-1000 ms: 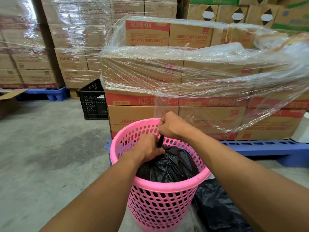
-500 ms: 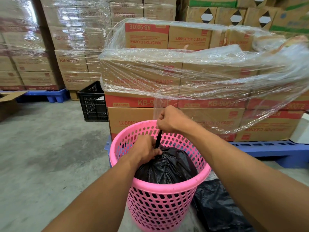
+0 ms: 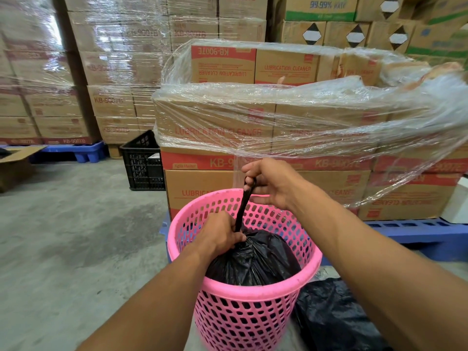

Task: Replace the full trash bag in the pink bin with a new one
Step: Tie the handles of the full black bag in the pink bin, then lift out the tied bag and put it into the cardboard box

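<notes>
On the concrete floor (image 3: pixel 63 236), at about 6 o'clock in the view, stood the pink perforated bin (image 3: pixel 243 310), with the full black trash bag (image 3: pixel 255 259) sitting down inside it, below the rim. The left hand (image 3: pixel 222 236) was clamped on the gathered neck of the bag. At 12 o'clock from it, the right hand (image 3: pixel 271 183) was closed around the top of a thin twisted black strip (image 3: pixel 244 206) of the bag, drawn taut between the two hands above the far rim. A second black plastic bag (image 3: pixel 331 317) lay crumpled on the floor at 4 o'clock, just beside the bin. Behind the bin rose stretch-wrapped cartons (image 3: pixel 220 133) marked LUBRICATION CLEANER on a blue pallet (image 3: pixel 417 234), and a black plastic crate (image 3: pixel 143 163) stood at 10 o'clock.
</notes>
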Demonstrator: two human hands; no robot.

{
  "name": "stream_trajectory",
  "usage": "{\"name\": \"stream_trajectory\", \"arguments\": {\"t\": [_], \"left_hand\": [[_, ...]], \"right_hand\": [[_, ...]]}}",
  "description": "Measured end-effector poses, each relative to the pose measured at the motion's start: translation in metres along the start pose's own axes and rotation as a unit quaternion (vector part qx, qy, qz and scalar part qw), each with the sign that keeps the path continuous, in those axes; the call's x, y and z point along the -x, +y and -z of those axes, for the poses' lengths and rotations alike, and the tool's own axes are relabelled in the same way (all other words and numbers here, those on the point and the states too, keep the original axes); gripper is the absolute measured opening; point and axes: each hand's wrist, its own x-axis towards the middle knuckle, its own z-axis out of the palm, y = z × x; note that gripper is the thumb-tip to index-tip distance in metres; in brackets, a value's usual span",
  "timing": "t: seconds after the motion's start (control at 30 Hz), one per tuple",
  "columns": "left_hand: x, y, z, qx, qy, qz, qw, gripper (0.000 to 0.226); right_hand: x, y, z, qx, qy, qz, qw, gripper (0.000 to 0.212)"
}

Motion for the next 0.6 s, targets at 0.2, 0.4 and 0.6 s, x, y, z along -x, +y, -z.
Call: {"name": "stream_trajectory", "arguments": {"t": [0.2, 0.4, 0.6], "left_hand": [[0.006, 0.009, 0.009, -0.043, -0.041, -0.019, 0.998, 0.011], [0.016, -0.006, 0.046, -0.146, 0.151, -0.008, 0.978, 0.037], [0.035, -0.033, 0.056, -0.154, 0.156, 0.064, 0.974, 0.033]], "right_hand": [[-0.009, 0.011, -0.006, -0.123, -0.006, -0.007, 0.992, 0.041], [-0.013, 0.013, -0.010, -0.140, 0.030, -0.024, 0.989, 0.040], [-0.017, 0.011, -0.013, -0.144, 0.054, -0.032, 0.988, 0.039]]}}
